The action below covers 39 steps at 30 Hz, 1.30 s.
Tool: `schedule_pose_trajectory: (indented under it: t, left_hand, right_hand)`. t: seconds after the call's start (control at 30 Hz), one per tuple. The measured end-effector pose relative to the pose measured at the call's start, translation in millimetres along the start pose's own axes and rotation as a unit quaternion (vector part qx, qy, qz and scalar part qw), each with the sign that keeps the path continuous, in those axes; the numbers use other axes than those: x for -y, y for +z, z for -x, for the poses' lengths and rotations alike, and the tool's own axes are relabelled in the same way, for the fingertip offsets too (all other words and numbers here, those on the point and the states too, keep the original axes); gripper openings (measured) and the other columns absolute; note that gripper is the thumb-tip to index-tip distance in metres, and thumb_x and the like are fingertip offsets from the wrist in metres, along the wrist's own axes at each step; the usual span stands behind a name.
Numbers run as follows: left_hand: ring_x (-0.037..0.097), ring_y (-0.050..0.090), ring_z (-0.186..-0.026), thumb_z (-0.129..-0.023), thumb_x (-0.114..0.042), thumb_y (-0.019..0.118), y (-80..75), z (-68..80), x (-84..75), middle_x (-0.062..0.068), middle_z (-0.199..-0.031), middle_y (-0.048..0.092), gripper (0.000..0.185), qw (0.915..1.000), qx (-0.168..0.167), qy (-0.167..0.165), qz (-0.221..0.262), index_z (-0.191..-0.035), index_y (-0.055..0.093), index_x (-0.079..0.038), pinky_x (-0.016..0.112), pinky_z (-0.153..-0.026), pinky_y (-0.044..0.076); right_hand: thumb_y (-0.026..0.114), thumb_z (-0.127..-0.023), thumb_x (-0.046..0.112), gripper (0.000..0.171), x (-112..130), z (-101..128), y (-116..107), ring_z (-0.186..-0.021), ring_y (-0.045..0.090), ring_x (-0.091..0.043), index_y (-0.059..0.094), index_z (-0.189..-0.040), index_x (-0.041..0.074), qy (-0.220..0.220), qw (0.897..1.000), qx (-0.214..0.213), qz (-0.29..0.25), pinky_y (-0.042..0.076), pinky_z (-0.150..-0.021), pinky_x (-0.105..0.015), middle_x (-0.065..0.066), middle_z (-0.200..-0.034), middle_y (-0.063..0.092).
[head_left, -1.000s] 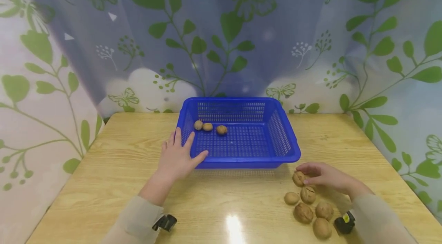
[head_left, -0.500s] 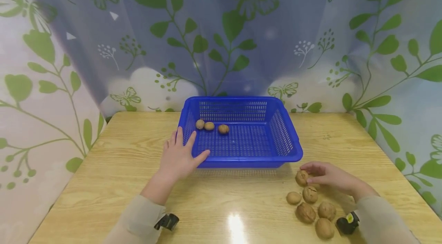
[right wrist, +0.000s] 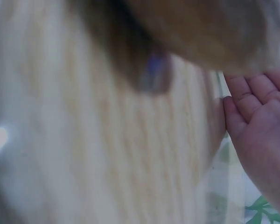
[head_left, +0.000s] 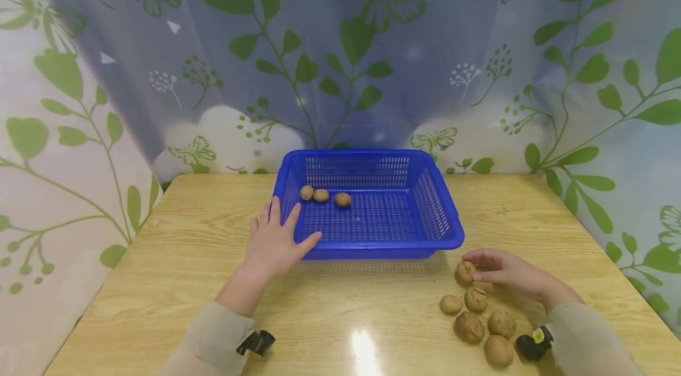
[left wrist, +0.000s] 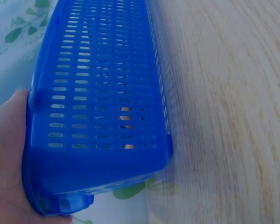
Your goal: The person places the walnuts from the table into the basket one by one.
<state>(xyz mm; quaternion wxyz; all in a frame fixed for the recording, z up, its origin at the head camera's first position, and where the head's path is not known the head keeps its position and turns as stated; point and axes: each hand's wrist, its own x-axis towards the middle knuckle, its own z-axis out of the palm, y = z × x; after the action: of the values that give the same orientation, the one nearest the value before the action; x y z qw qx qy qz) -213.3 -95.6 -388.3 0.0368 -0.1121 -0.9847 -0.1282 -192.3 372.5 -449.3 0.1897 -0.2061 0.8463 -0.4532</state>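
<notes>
On the wooden tabletop [head_left: 175, 258], the left hand [head_left: 273, 243] rests flat, fingers straight, against the near-left corner of the perforated blue basket [head_left: 452, 234]. Further right, the right hand [head_left: 502, 272] pinches a wrinkled brown walnut [head_left: 464, 272] above five others.

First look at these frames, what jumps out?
The blue perforated plastic basket sits mid-table against the leaf-print curtain, with three brown walnuts along its far left side. The left hand rests on the basket's near left corner. The right hand pinches one walnut at the top of a loose cluster of walnuts on the light wooden table, front right.
</notes>
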Motion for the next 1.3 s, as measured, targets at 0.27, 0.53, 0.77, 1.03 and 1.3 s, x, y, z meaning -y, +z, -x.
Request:
schedule_pose_trajectory:
  t: [0.27, 0.53, 0.77, 1.03, 1.3]
  left_hand:
    - [0.044, 0.007, -0.137, -0.087, -0.069, 0.036, 0.8, 0.2, -0.3, 0.029, -0.150, 0.007, 0.085, 1.0000, -0.002, 0.001, 0.003, -0.147, 0.030, -0.010, 0.063, -0.104, 0.012]
    - [0.045, 0.010, -0.137, -0.087, -0.070, 0.035, -3.0, 3.5, 2.0, 0.030, -0.150, 0.009, 0.085, 1.0000, -0.003, 0.000, -0.007, -0.146, 0.031, -0.009, 0.063, -0.103, 0.016]
    - [0.044, 0.007, -0.137, -0.086, -0.071, 0.034, -3.4, 2.6, 0.0, 0.029, -0.151, 0.007, 0.085, 1.0000, 0.007, -0.002, 0.005, -0.147, 0.029, -0.011, 0.061, -0.105, 0.014]
    - [0.044, 0.007, -0.137, -0.086, -0.071, 0.035, -1.5, 1.6, 1.0, 0.029, -0.151, 0.007, 0.085, 1.0000, 0.004, -0.003, 0.001, -0.147, 0.030, -0.011, 0.061, -0.105, 0.014]
    - [0.043, 0.007, -0.138, -0.086, -0.070, 0.035, -1.4, 1.4, 1.2, 0.028, -0.150, 0.008, 0.085, 1.0000, 0.001, -0.001, 0.000, -0.147, 0.030, -0.011, 0.061, -0.105, 0.014]
  right_hand:
    - [0.055, -0.093, 0.010, 0.043, -5.3, 3.6, 1.3, -0.108, 0.047, 0.007, 0.043, -0.129, -0.011, -0.021, 0.999, -0.004, -0.029, 0.039, -0.089, -0.017, -0.030, -0.128, 0.047]
    - [0.053, -0.094, 0.010, 0.045, -2.8, 1.1, 3.1, -0.107, 0.047, 0.007, 0.040, -0.130, -0.013, -0.014, 0.999, -0.007, -0.045, 0.039, -0.088, -0.016, -0.034, -0.129, 0.044]
    - [0.054, -0.095, 0.021, 0.050, 6.3, 7.3, 2.4, -0.114, 0.049, -0.012, 0.041, -0.135, -0.006, 0.051, 0.996, -0.066, -0.028, 0.041, -0.095, -0.038, -0.028, -0.134, 0.043]
    - [0.051, -0.097, 0.026, 0.051, 31.8, 18.2, -8.5, -0.116, 0.048, -0.019, 0.039, -0.138, -0.002, 0.067, 0.991, -0.116, -0.010, 0.034, -0.095, -0.060, -0.025, -0.136, 0.043]
    - [0.049, -0.097, 0.035, 0.059, 58.6, 25.9, -17.1, -0.120, 0.042, -0.042, 0.033, -0.142, -0.001, 0.090, 0.985, -0.148, 0.021, 0.034, -0.092, -0.063, -0.026, -0.138, 0.040]
